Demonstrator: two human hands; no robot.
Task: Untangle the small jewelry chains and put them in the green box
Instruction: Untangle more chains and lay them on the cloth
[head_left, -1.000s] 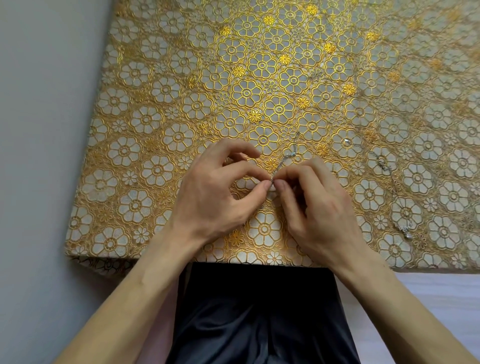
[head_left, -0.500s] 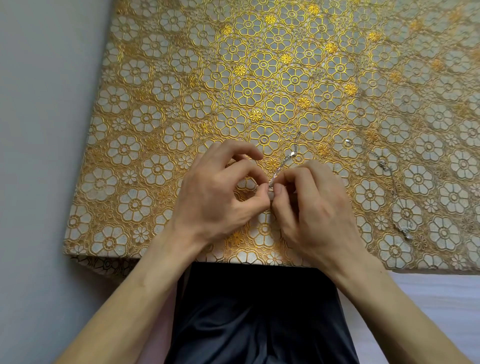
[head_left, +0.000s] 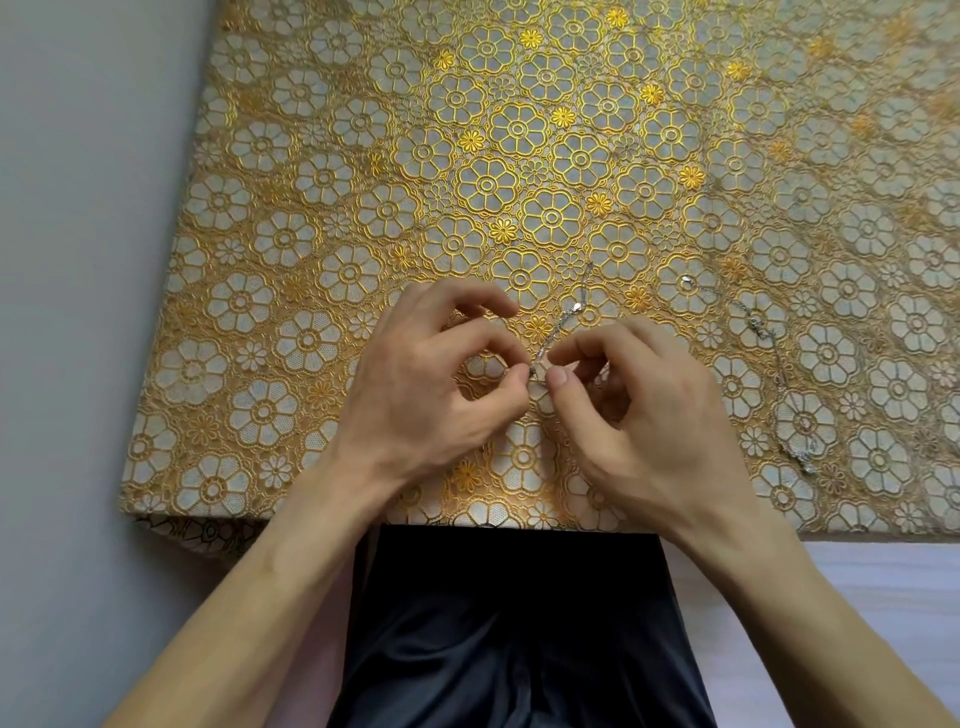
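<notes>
A thin silver jewelry chain (head_left: 558, 332) is pinched at one spot between the fingers (head_left: 587, 344) of the left hand (head_left: 431, 400) and right hand (head_left: 649, 426). They are held close together over the gold floral surface (head_left: 363, 182), presumably so a knot can be teased open. No green box is seen.

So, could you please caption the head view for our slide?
Left hand and right hand pinch a silver chain over a gold floral tablecloth.

Gold flower-patterned tablecloth (head_left: 363, 156), silver chains (head_left: 558, 332), black shiny trousers (head_left: 519, 623), grey wall (head_left: 78, 260).
</notes>
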